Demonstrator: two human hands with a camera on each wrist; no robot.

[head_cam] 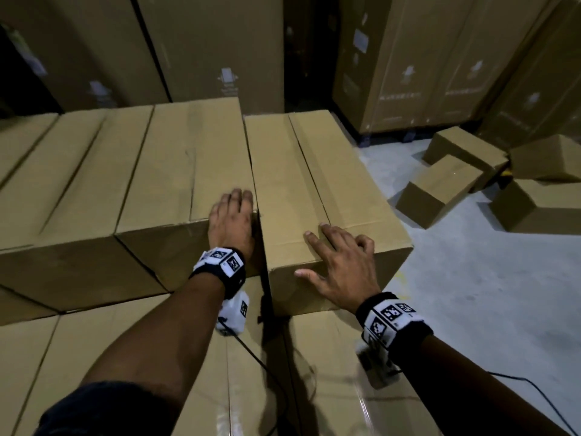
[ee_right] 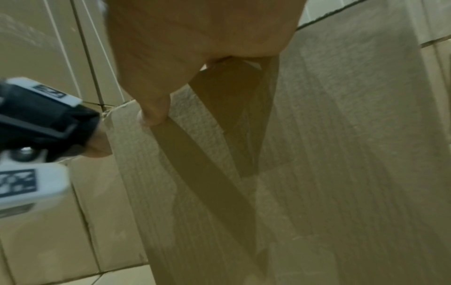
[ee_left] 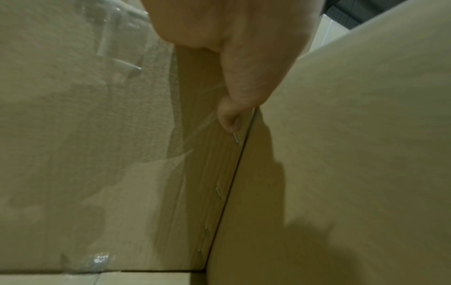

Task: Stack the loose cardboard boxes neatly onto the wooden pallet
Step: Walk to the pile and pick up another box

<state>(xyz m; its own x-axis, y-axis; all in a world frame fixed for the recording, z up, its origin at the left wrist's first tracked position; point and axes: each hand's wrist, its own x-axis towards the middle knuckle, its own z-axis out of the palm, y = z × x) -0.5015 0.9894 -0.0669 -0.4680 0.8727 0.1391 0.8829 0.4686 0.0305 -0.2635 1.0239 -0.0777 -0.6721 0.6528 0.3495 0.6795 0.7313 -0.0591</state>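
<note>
Several long brown cardboard boxes [head_cam: 94, 171] lie side by side at the left as the stack's upper layer, their long axes running from near to far. Against the right end of that row sits the rightmost long brown cardboard box [head_cam: 314, 190], parallel to its neighbours, with only a thin dark seam between them; its near end sticks out slightly closer than theirs. A lower layer of brown boxes [head_cam: 110, 357] carries them. The left hand [head_cam: 232, 221] lies flat, fingers relaxed, on the neighbouring box's near right corner, just beside the seam. The right hand [head_cam: 339, 262] rests with spread fingers over the rightmost box's near top edge, thumb against its near face, gripping nothing. Tall brown cartons [head_cam: 204, 48] stand along the far side. At the far right, small loose brown cardboard boxes [head_cam: 440, 190] lie scattered and tilted on the grey concrete floor [head_cam: 471, 294], well apart from the stack.
</note>
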